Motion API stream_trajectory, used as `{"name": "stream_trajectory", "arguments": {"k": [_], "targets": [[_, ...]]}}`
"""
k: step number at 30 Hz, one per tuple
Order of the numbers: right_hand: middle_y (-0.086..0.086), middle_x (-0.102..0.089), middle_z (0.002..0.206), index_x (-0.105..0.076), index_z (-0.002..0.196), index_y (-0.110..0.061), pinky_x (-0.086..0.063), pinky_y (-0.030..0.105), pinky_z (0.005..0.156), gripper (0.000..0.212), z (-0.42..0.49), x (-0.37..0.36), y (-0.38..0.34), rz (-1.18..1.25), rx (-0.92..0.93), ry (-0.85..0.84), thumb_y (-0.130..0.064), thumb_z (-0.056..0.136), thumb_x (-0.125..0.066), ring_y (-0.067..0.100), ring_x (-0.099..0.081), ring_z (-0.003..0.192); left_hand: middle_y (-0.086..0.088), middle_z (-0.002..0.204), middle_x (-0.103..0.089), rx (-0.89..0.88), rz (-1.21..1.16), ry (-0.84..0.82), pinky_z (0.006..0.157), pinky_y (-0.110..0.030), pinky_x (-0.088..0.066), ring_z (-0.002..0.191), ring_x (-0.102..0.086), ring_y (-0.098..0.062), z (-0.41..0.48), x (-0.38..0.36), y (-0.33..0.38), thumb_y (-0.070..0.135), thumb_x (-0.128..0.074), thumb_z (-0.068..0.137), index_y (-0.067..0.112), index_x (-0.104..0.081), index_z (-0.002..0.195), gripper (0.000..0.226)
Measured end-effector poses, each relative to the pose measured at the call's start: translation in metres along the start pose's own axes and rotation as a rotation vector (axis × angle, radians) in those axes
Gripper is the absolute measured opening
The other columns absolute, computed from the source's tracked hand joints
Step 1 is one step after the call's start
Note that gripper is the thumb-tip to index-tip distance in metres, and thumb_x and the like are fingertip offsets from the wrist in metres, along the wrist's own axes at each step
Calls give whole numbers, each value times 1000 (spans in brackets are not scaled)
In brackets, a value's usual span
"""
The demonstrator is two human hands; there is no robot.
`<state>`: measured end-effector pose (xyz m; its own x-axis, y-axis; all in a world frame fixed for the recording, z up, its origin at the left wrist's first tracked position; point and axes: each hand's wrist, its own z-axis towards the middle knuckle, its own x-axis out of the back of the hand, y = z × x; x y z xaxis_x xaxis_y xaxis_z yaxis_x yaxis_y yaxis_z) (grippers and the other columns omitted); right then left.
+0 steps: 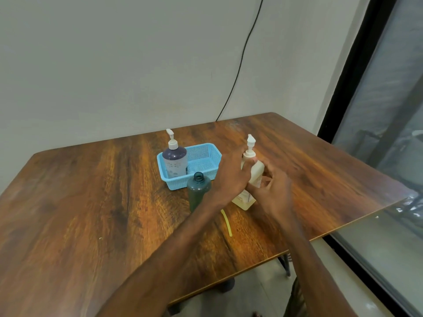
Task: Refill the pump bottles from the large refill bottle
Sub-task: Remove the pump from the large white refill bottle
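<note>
A cream pump bottle (256, 172) with a white pump head stands tilted near the middle of the wooden table (91, 202). My left hand (231, 175) wraps the bottle's neck just under the pump collar. My right hand (274, 193) holds its body from the right side. A dark green bottle (198, 191) stands just left of my left hand, uncapped with its mouth open. A dark purple pump bottle (175, 161) stands upright in the left end of a light blue basket (203, 156).
A thin yellow tube (227, 223) lies on the table under my forearms. The table's right edge runs beside a dark-framed window (366, 110). A black cable (240, 65) hangs down the wall behind the table.
</note>
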<state>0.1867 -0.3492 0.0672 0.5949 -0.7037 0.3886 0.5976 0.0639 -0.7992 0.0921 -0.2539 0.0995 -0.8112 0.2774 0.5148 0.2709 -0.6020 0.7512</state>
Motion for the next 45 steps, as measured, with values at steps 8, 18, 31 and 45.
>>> {"name": "stream_trajectory", "arguments": {"k": [8, 18, 31, 45], "targets": [[-17, -60, 135, -48, 150, -25, -59, 25, 84, 83, -13, -14, -7, -54, -71, 111, -41, 78, -85, 2, -62, 111, 8, 91, -69, 135, -65, 275, 68, -21, -53, 82, -65, -7, 1, -12, 5, 57, -87, 75, 18, -64, 99, 51], [-8, -57, 144, -55, 144, -24, -52, 41, 105, 47, 10, 43, -10, -115, -44, -245, -18, 98, -65, 6, -56, 127, 9, 136, -56, 101, -65, 68, 99, -31, -48, 123, -52, -11, -25, -3, -10, 54, -79, 85, 28, -48, 139, 68], [-11, -69, 111, -64, 127, -23, -53, 15, 79, 50, 38, -7, -31, -22, 2, 78, -37, 83, -83, 4, -64, 97, 5, 131, -66, 26, 23, 6, 99, -38, -58, 119, -64, -13, -28, 1, -14, 39, -90, 78, 25, -52, 137, 71], [-18, -70, 110, -61, 125, -26, -53, 8, 75, 52, 37, 0, -32, 55, 14, 58, -31, 80, -87, -5, -65, 98, 5, 134, -65, 35, 19, -10, 102, -33, -55, 120, -61, -11, -29, 4, -12, 35, -88, 81, 24, -53, 138, 68]]}}
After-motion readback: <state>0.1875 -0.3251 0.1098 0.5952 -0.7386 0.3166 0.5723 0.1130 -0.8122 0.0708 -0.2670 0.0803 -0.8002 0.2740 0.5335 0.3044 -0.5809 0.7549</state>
